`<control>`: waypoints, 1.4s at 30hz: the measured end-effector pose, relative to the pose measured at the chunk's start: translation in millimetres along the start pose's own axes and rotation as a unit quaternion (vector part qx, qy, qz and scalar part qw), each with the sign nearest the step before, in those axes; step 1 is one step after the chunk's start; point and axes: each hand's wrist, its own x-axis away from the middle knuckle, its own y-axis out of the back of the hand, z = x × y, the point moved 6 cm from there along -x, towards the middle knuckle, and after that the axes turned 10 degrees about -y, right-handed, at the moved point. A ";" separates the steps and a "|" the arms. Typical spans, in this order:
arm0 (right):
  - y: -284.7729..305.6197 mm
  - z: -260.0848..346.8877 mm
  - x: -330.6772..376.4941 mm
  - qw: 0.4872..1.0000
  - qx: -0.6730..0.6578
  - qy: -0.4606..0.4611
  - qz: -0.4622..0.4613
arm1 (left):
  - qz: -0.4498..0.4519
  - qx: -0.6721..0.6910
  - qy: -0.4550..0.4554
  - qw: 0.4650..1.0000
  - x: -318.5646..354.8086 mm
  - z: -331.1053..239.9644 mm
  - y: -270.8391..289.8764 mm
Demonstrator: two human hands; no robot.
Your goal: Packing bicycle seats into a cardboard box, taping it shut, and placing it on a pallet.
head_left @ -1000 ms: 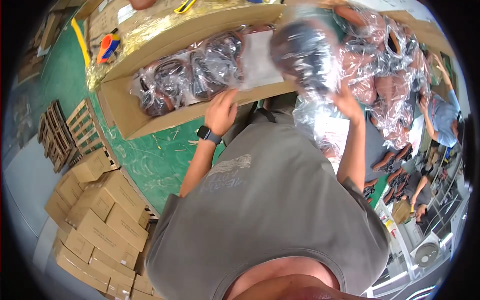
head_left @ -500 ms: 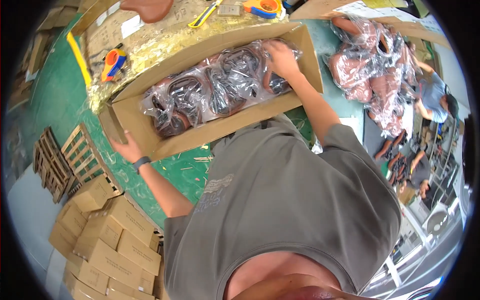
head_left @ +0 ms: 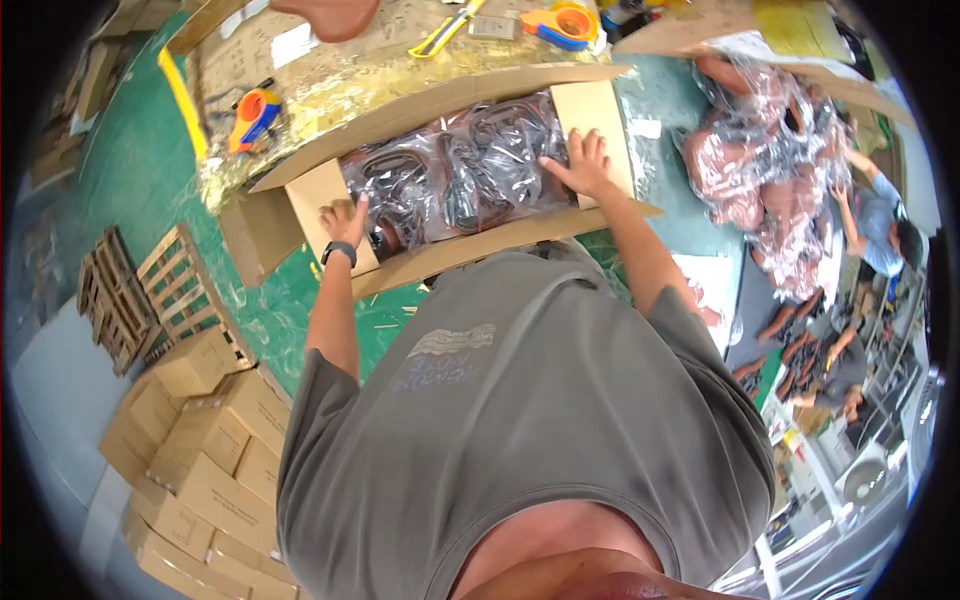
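An open cardboard box (head_left: 490, 238) lies on the worktable in front of me, filled with dark items sealed in clear plastic bags (head_left: 455, 175). My left hand (head_left: 345, 220), with a black watch on the wrist, presses flat on the box's left inner flap, fingers touching the bags. My right hand (head_left: 580, 165) rests with spread fingers on the right inner flap at the bags' edge. Neither hand grips anything.
Two orange-and-blue tape dispensers (head_left: 255, 108) (head_left: 560, 22) and a yellow knife (head_left: 445, 30) lie beyond the box. A heap of bagged pinkish goods (head_left: 770, 160) sits right, with a person in blue (head_left: 880, 215) beside it. Stacked cartons (head_left: 190, 450) and wooden pallets (head_left: 140, 290) stand at left.
My left hand has come from the box's outer left corner onto the inner left flap. My right hand has slid from the bags onto the right flap, folding it inward.
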 end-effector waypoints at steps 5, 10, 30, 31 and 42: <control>43.5 -69.0 68.1 0.939 -0.037 0.214 0.265 | 0.286 0.054 -0.207 0.934 117.0 -14.9 22.8; 94.6 -34.4 42.3 0.947 0.124 0.295 -0.015 | -0.076 -0.182 -0.212 0.957 132.2 -125.7 97.1; 120.4 238.2 6.2 0.903 0.235 0.356 -0.054 | -0.086 -0.144 -0.166 0.972 125.9 -250.6 -138.4; 100.6 222.4 20.5 0.915 0.203 0.350 0.011 | -0.084 -0.142 -0.170 0.971 128.7 -237.8 -130.0; -32.9 124.2 38.1 0.898 0.175 0.344 -0.209 | -0.146 -0.092 -0.472 0.865 54.3 -215.3 30.4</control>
